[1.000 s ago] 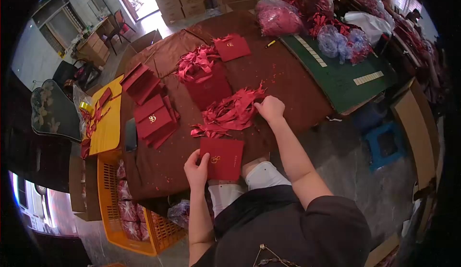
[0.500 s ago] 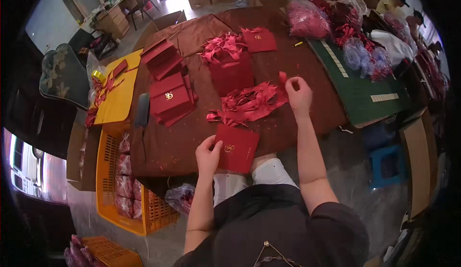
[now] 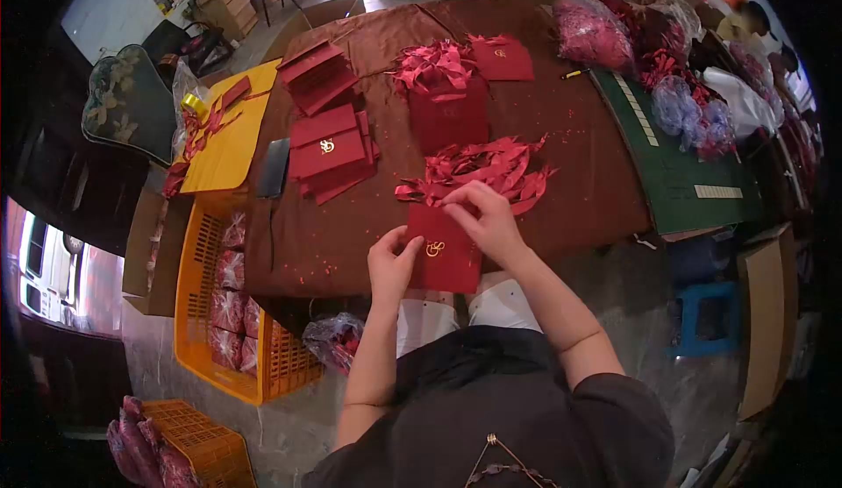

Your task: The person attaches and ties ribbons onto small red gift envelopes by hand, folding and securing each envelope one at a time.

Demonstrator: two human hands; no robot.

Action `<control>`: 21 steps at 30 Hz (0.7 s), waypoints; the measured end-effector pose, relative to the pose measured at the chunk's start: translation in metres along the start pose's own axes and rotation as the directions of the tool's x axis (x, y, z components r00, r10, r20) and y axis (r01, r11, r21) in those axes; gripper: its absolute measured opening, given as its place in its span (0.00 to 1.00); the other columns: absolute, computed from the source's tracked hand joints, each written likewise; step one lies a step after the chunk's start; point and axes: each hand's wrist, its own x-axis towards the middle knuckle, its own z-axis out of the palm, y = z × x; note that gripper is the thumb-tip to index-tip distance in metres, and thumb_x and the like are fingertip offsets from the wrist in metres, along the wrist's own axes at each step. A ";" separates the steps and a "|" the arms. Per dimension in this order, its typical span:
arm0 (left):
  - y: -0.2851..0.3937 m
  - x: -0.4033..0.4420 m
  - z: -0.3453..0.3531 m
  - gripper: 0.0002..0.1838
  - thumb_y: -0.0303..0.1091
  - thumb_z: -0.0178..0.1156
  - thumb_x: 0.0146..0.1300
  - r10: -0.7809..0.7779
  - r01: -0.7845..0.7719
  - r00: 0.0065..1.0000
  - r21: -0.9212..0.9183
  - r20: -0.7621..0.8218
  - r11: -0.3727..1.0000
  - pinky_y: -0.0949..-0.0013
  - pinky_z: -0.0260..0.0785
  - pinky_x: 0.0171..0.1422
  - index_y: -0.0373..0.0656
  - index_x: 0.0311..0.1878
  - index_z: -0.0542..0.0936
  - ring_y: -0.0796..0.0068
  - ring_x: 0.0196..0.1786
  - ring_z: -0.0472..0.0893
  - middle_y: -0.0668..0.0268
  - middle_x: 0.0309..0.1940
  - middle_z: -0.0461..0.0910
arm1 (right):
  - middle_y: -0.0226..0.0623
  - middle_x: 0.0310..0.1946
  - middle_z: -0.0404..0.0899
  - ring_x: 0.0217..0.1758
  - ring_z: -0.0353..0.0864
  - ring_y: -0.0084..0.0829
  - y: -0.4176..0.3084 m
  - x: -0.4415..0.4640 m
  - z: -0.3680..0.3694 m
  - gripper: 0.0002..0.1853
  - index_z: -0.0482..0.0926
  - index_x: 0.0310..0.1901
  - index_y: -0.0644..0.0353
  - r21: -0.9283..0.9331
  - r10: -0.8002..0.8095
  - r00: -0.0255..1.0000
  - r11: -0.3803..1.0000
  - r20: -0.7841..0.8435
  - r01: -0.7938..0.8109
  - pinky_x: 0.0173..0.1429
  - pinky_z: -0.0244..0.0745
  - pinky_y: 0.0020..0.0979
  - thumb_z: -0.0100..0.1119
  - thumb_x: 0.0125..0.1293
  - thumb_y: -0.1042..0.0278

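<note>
My left hand (image 3: 392, 264) grips the left edge of a red paper bag (image 3: 449, 264) with a gold logo, held flat at the table's front edge. At the bag's top edge, the fingers of my right hand (image 3: 488, 225) are pinched together on a red ribbon (image 3: 437, 199), only partly visible. Just beyond lies a loose pile of red ribbons (image 3: 491, 168). Behind that pile is a stack of red bags (image 3: 447, 124) topped with bunched ribbons (image 3: 434, 67). More red bags with a gold logo (image 3: 329, 148) lie to the left.
A brown cloth covers the table (image 3: 570, 163). Left stand a dark phone (image 3: 274, 169), a yellow board (image 3: 230, 142) and an orange crate (image 3: 195, 313) of wrapped packs. To the right are a green board (image 3: 680, 159) and a blue stool (image 3: 706, 317). Other people sit at the far right.
My right hand has come in from the right, beyond the ribbon pile, down to the top edge of the bag. My left hand still holds the bag. The view has shifted slightly.
</note>
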 end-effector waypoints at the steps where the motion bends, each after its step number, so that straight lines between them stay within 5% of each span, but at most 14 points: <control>1: -0.003 0.000 0.000 0.16 0.29 0.71 0.63 -0.002 0.002 1.000 0.002 0.002 1.000 0.74 0.75 0.42 0.33 0.51 0.85 0.83 0.35 0.82 0.65 0.34 0.88 | 0.41 0.40 0.84 0.45 0.85 0.37 0.002 -0.007 0.009 0.05 0.84 0.41 0.64 -0.029 -0.033 0.999 0.999 0.020 0.033 0.50 0.79 0.33 0.67 0.64 0.76; 4: -0.018 0.003 0.003 0.16 0.29 0.71 0.62 0.024 -0.025 1.000 -0.093 -0.012 0.995 0.73 0.76 0.44 0.34 0.52 0.85 0.82 0.37 0.83 0.64 0.35 0.88 | 0.42 0.39 0.82 0.48 0.83 0.44 0.003 -0.017 0.028 0.07 0.83 0.42 0.62 -0.152 -0.158 0.987 0.975 0.024 0.159 0.53 0.79 0.40 0.67 0.63 0.75; 16: -0.007 -0.014 0.012 0.17 0.31 0.71 0.61 0.121 -0.104 0.983 0.128 -0.136 0.986 0.65 0.77 0.54 0.33 0.52 0.85 0.67 0.46 0.87 0.54 0.44 0.89 | 0.44 0.39 0.77 0.46 0.78 0.49 0.005 -0.032 0.045 0.08 0.78 0.41 0.63 -0.250 -0.214 0.974 0.942 0.067 0.224 0.52 0.76 0.45 0.64 0.61 0.75; 21: 0.004 -0.025 0.019 0.15 0.29 0.67 0.62 0.420 -0.338 0.892 0.373 -0.167 0.864 0.59 0.78 0.53 0.36 0.51 0.85 0.52 0.47 0.87 0.52 0.44 0.86 | 0.45 0.39 0.76 0.45 0.78 0.49 -0.002 -0.032 0.040 0.08 0.77 0.41 0.63 -0.222 -0.203 0.975 0.950 0.089 0.218 0.51 0.75 0.46 0.63 0.61 0.76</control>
